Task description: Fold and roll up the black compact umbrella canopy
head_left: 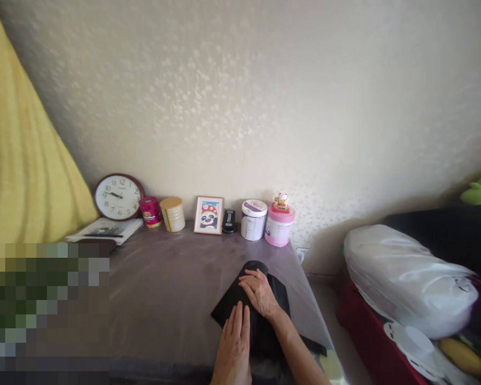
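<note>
A folded black sheet of cloth or bag-like material [278, 291] lies near the right side of the table; its exact kind I cannot make out. My left hand [234, 337] rests flat on its near left part, fingers straight and close together. Farther up, my right hand [258, 291] presses on the top of the fold with its fingers stretched to the left. A narrow black strip [315, 345] sticks out to the right, beyond my right forearm. Neither hand grips anything.
Along the wall behind the table [164, 299] stand a clock [119, 198], a pink tin [150, 212], a yellow-lidded can [172, 215], a framed panda picture [209, 215] and two tubs, the pink tub [279, 227] topped by a figurine [281, 201]. A white plastic bag [409, 278] lies beyond the table's right edge.
</note>
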`<state>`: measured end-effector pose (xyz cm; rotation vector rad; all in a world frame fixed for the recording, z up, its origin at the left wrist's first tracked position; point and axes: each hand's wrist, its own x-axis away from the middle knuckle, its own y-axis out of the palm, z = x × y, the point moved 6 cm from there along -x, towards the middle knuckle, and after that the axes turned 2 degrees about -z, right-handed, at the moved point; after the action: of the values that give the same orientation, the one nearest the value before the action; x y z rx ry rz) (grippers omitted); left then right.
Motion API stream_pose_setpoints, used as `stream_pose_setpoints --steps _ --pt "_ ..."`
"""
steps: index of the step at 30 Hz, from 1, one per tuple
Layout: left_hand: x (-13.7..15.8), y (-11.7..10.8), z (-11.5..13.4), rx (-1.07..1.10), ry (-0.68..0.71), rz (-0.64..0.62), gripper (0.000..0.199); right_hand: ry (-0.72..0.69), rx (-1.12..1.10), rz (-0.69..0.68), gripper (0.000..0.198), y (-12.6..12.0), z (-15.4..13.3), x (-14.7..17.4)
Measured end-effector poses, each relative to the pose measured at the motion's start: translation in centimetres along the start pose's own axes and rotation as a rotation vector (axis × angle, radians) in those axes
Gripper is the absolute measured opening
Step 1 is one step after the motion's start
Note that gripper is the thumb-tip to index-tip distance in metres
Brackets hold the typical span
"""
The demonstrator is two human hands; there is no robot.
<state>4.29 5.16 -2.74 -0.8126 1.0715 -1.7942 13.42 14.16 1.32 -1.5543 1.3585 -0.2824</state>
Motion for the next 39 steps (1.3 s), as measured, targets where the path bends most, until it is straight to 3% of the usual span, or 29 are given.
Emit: stream_pose_setpoints --steps 4,7,13,20,27,31,35,39 --pt "0.1 -0.3 -0.2 0.021 -0.042 -0.047 0.097 0.061 0.036 0.012 0.028 0.0 2.6 -2.1" --pt "0.1 -0.3 -0.5 0.059 -0.05 0.001 0.097 0.123 0.092 0.078 0.03 -0.7 4.1 -3.0" --pt "-0.1 -0.6 -0.8 0.057 -0.081 0.048 0.095 0.21 0.147 0.365 0.031 -3.3 4.1 0.4" --pt "0.3 -3.0 -0.2 -0.089 -0.176 0.024 0.096 0.287 0.164 0.208 0.028 -2.4 4.2 6.9" --pt "0.6 -4.2 -0.7 -0.058 -0.165 0.03 0.094 0.339 0.164 0.219 0.031 -2.8 6.6 8.8" --pt "0.3 -4.4 -1.6 0.144 -0.152 0.059 0.092 0.371 0.06 0.247 0.03 -3.3 7.5 9.4" --pt "0.7 -5.9 -2.5 0.296 -0.116 0.077 0.089 0.497 -0.139 0.314 0.032 -4.5 9.2 10.0" --pt "2.1 -7.9 -2.7 0.554 -0.076 -0.025 0.08 0.651 -0.485 0.441 0.037 -5.7 11.0 10.8"
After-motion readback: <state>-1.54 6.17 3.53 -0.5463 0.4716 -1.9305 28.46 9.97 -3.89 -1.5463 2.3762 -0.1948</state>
